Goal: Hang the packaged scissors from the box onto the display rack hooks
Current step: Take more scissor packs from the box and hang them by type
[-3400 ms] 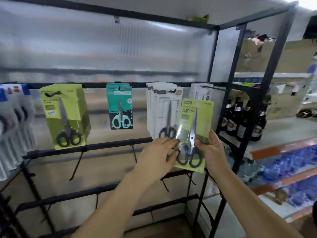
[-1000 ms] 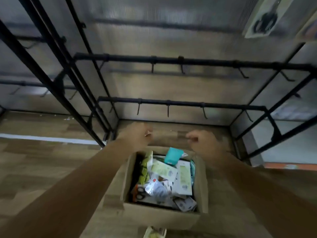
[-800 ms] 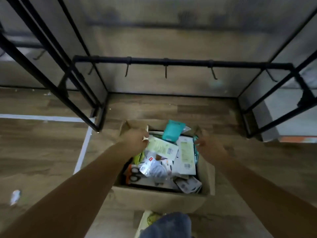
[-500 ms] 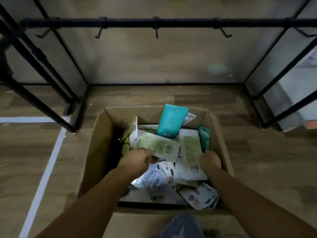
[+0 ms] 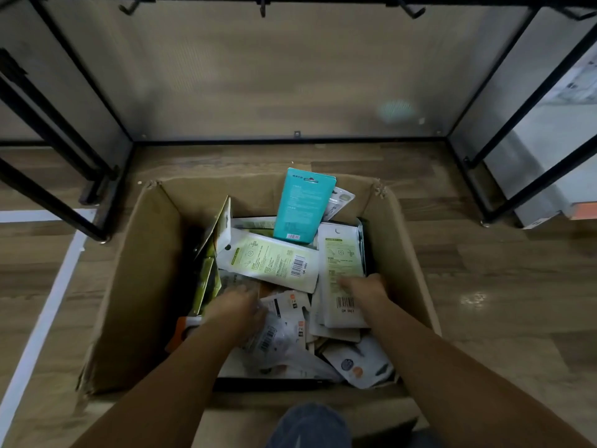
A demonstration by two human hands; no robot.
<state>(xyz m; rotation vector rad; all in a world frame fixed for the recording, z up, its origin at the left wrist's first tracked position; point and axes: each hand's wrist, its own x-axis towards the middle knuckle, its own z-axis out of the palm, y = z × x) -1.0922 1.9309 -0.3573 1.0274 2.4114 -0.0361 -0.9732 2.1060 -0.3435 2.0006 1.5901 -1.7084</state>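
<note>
Both hands down in the box among loose packets.

Left hand (image 5: 237, 307) blurred, fingers spread over white packets, grip impossible to tell; right hand (image 5: 363, 286) lying on an upright pale-green packet (image 5: 342, 270), hold likewise unclear. Around them, packaged scissors (image 5: 271, 265) heaped in the cardboard box (image 5: 151, 286), a teal packet (image 5: 302, 208) leaning on the far wall. Box on the wooden floor (image 5: 484, 302), before the black display rack (image 5: 504, 143), hooks (image 5: 262, 8) along the top edge.
</note>
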